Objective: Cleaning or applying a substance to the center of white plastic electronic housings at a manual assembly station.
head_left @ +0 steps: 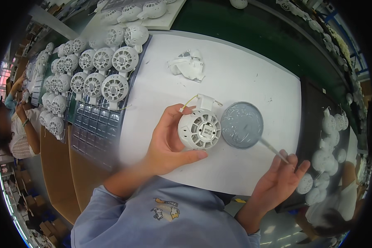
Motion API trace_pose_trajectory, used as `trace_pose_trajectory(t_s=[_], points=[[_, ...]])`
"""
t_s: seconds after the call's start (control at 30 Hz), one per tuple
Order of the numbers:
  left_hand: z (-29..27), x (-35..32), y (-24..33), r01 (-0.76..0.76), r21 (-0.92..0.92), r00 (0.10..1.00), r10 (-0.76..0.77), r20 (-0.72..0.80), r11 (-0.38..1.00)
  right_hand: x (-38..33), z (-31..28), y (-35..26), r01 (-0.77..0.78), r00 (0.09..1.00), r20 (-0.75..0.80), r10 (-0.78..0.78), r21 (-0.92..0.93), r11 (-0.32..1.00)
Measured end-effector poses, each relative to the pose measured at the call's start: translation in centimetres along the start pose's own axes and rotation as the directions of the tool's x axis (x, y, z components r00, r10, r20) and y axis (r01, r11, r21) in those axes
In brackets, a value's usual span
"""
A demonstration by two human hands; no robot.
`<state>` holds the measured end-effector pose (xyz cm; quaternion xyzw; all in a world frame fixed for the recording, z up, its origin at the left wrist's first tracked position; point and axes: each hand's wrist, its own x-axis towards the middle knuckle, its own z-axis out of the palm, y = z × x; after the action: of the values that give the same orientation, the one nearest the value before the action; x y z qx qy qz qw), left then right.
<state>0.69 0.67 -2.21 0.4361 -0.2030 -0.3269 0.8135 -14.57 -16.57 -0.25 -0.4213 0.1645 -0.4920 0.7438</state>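
My left hand (163,151) is closed around a round white plastic housing (189,131). Its spoked, vented face is turned up, with a small square part at the centre. A short neck and a thin yellow-green wire with a white connector stick out at its top. Just right of it sits a round dish of grey paste (240,122). My right hand (279,180) pinches a thin stick (275,151) between thumb and fingers, and the stick's far end reaches into the paste at the dish's lower right; its tip is hard to make out.
White paper (157,89) covers the worktop, with a crumpled wipe (188,66) on it. Several similar white housings (115,87) stand in rows on a clear tray (96,128) at left. More housings (324,159) lie at right. Co-workers sit at both sides.
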Motion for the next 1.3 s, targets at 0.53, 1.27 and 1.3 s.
trace_pose_trajectory(t_s=[0.53,1.27,1.3], points=[[0.5,-0.1,0.0,-0.02,0.036,1.0,0.02,-0.017,0.999,-1.8,1.0,1.5,0.105,0.98,0.189,-0.057,-0.257,0.961],[-3.7,-5.3,8.0,-0.194,0.23,0.914,0.261,-0.311,0.954,0.5,-1.5,0.6,0.107,0.972,-0.141,-0.188,-0.45,0.887],[-5.8,-6.0,9.2,-0.281,0.251,0.856,0.36,-0.371,0.926,0.5,-1.7,0.7,0.089,0.973,-0.15,-0.174,-0.454,0.886]])
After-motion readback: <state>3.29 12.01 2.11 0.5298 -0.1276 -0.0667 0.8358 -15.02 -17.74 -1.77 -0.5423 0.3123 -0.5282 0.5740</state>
